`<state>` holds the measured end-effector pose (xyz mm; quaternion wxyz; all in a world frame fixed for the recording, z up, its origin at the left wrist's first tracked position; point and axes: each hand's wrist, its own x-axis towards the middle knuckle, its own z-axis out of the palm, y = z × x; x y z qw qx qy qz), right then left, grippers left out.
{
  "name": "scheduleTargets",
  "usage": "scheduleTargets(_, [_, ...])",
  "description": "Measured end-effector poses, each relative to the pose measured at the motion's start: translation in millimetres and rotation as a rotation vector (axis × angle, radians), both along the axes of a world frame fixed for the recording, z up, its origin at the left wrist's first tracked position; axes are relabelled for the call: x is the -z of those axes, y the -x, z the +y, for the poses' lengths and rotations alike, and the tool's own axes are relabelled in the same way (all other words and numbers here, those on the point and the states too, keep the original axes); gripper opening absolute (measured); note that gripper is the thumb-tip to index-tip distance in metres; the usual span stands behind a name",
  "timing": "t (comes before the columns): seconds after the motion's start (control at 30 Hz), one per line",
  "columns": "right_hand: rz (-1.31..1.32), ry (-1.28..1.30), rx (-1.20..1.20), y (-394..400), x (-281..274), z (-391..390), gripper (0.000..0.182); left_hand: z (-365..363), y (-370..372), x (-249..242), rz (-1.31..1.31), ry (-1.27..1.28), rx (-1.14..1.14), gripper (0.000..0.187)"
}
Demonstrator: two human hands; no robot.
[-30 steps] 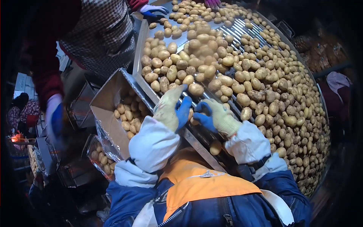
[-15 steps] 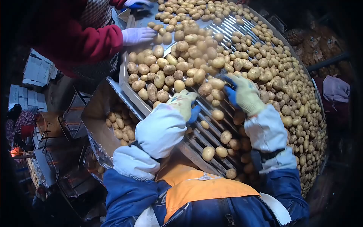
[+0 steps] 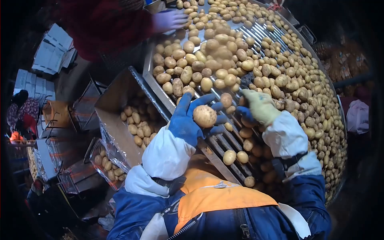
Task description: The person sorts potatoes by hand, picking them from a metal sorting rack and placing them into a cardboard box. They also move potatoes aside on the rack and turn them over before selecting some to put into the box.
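- Our tabletop [image 3: 160, 95] is broad and metal-edged, with potatoes [image 3: 294, 95] heaped from its far edge down the right side; some lie on the bare slats [image 3: 221, 149] towards the near edge.
- Just outside the left edge we have a big open carton [image 3: 115, 134], partly filled with potatoes.
- Beyond it, farther left, we see a smaller lined box [image 3: 92, 151], also holding potatoes.
- Our left hand [image 3: 190, 122] is turned palm up over the left edge, its blue fingers spread behind one large potato.
- Our right hand [image 3: 260, 108] reaches over the slats, back up, fingers bent down beside the heap; we cannot tell whether they grip anything.
- Across from us, a co-worker's gloved hand [image 3: 170, 21] lies flat by the far left corner, fingertips near the potatoes.
- The large potato [image 3: 205, 116] rests in our left hand, above the slats' left side.
- A small dark clump [image 3: 247, 79] sits among the potatoes, just beyond our right hand.
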<state>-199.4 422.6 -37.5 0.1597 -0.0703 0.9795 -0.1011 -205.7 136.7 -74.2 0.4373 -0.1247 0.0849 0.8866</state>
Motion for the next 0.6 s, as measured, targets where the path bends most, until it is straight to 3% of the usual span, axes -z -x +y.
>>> scheduleTargets(0.03, [0.118,0.182,0.186,-8.9,-7.0,-3.0,0.043,-8.2,-6.4,-1.2,0.008,0.048,-0.034,0.072])
scheduleTargets(0.07, [-0.013,0.358,0.392,-11.7,-16.6,-7.6,0.057,-17.0,-14.0,-1.9,0.014,0.095,-0.066,0.071])
scheduleTargets(0.1, [-0.078,0.75,0.459,-18.8,-8.9,-5.2,0.056,-30.8,-22.2,8.3,0.047,-0.016,-0.111,0.064])
scheduleTargets(0.13, [-0.148,1.145,0.518,-27.4,-0.9,-3.7,0.056,-40.8,-36.7,-16.3,0.279,0.344,-0.188,0.059])
scheduleTargets(0.2, [-0.39,1.463,0.653,-41.1,-22.1,-41.9,0.064,-69.3,-51.2,-16.3,0.48,0.528,-0.212,0.058])
scheduleTargets(0.23, [-0.432,1.429,0.615,-45.5,-25.8,-57.5,0.061,-83.5,-60.1,-17.0,0.606,0.738,-0.217,0.055])
scheduleTargets(0.27, [-0.455,1.414,0.591,-46.5,-28.6,-80.4,0.062,-94.6,-58.1,-3.8,0.256,0.591,-0.298,0.052])
scheduleTargets(0.37, [-0.512,1.39,0.388,-42.1,-32.2,-138.4,0.065,-135.3,-67.7,-4.3,0.101,0.752,-0.428,0.058])
scheduleTargets(0.43, [-0.537,1.4,0.3,-32.5,-33.8,-166.2,0.07,-148.5,-65.7,-22.3,-0.206,0.894,-0.694,0.053])
scheduleTargets(0.47, [-0.574,1.419,0.37,-34.9,-47.8,-173.0,0.071,-156.4,-71.1,-23.0,-0.211,0.898,-0.708,0.053])
scheduleTargets(0.53, [-0.496,1.387,0.289,-35.4,-52.1,-166.4,0.068,-175.8,-86.9,-22.0,-0.299,0.795,-0.973,0.054])
scheduleTargets(0.6, [-0.387,1.322,0.322,-41.3,-34.9,-146.5,0.065,-192.4,-105.3,-2.1,-0.16,0.713,-0.992,0.055])
